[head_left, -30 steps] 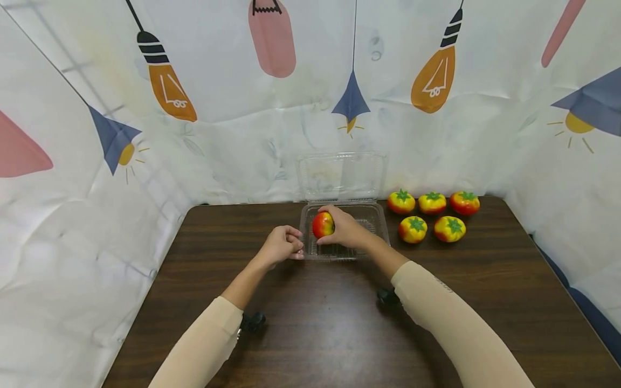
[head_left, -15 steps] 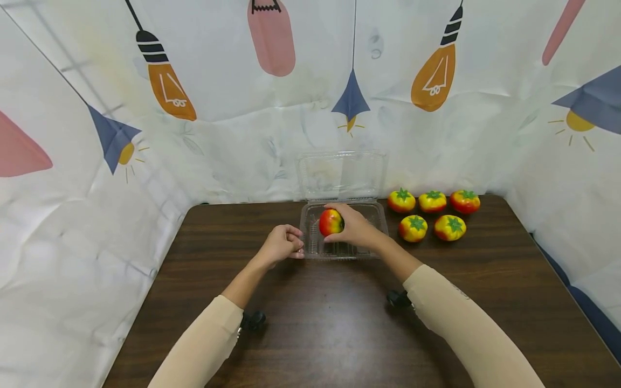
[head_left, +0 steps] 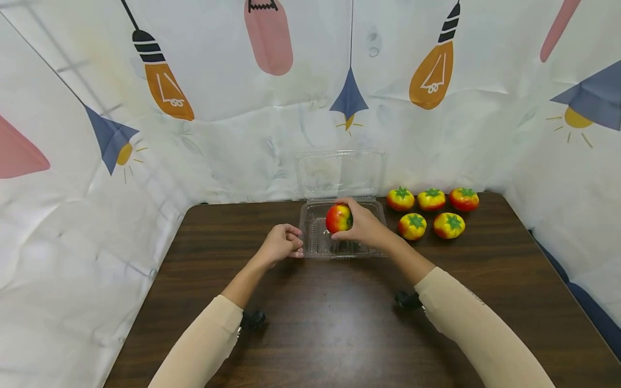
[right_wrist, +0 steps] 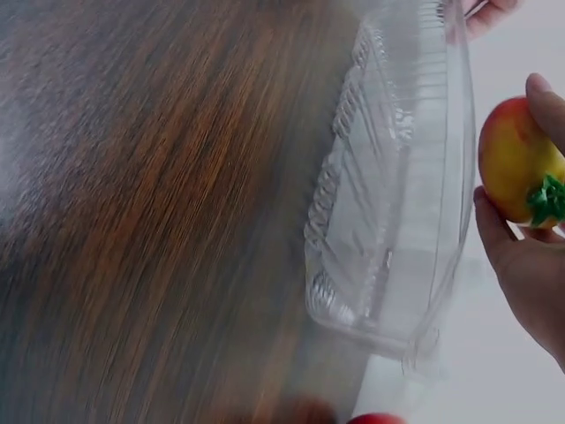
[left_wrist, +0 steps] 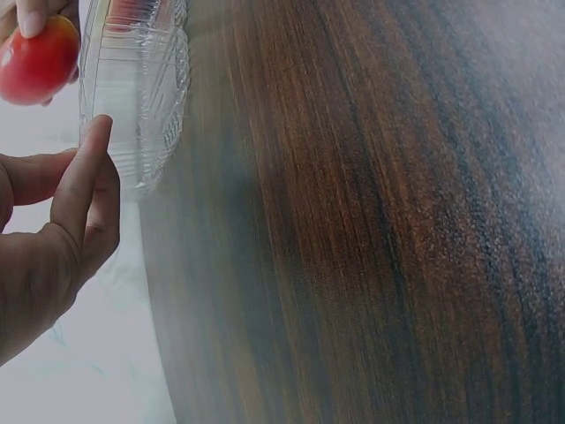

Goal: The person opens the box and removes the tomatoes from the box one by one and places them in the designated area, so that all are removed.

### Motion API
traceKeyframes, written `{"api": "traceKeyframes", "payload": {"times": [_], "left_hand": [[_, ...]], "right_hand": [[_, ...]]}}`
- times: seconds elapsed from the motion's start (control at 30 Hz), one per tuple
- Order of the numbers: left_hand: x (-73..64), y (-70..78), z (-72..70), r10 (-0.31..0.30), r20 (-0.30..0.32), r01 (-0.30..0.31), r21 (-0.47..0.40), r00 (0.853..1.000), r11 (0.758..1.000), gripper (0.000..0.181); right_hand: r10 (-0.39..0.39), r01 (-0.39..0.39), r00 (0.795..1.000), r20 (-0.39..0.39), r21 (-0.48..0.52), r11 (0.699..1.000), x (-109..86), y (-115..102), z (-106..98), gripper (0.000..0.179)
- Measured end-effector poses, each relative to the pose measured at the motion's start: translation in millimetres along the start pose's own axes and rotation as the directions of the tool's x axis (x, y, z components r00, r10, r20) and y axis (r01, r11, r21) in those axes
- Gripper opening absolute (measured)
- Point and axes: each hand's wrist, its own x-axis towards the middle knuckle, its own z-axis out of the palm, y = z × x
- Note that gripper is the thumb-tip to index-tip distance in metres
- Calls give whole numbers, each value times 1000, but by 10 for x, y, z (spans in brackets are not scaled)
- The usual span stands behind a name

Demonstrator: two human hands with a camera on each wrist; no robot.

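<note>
A red-and-yellow toy tomato [head_left: 338, 219] with a green calyx is in my right hand [head_left: 364, 223], gripped between thumb and fingers. In the right wrist view the toy tomato [right_wrist: 516, 163] hangs above the rim of a clear plastic clamshell container [right_wrist: 397, 194], its calyx towards the palm. The container [head_left: 315, 245] lies at the table's back edge, its lid [head_left: 339, 172] raised against the backdrop. At its left side my left hand [head_left: 281, 242] pinches the rim; the left wrist view shows thumb and index finger [left_wrist: 84, 181] meeting there.
Several more toy tomatoes [head_left: 412, 226] stand in two rows just right of the container, on the dark wooden table [head_left: 330, 312]. A printed white cloth [head_left: 233, 145] hangs close behind the table and along both sides.
My right hand has drawn the toy tomato rightwards over the container, from its left part to near its middle. The left hand has stayed at the rim.
</note>
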Motion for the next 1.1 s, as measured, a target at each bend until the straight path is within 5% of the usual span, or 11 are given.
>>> {"api": "traceKeyframes", "payload": {"times": [0.53,1.1], "left_hand": [[-30,21,-5,-7,1,7,10,1000,1000,34],[-23,22,6,-8,0,8,6,1000,1000,36]], "right_hand": [[-9,12,996,-89,41,999,-319,176,-360,89],[82,-81,985,-153,15,997,-766,458,-870,90]]}}
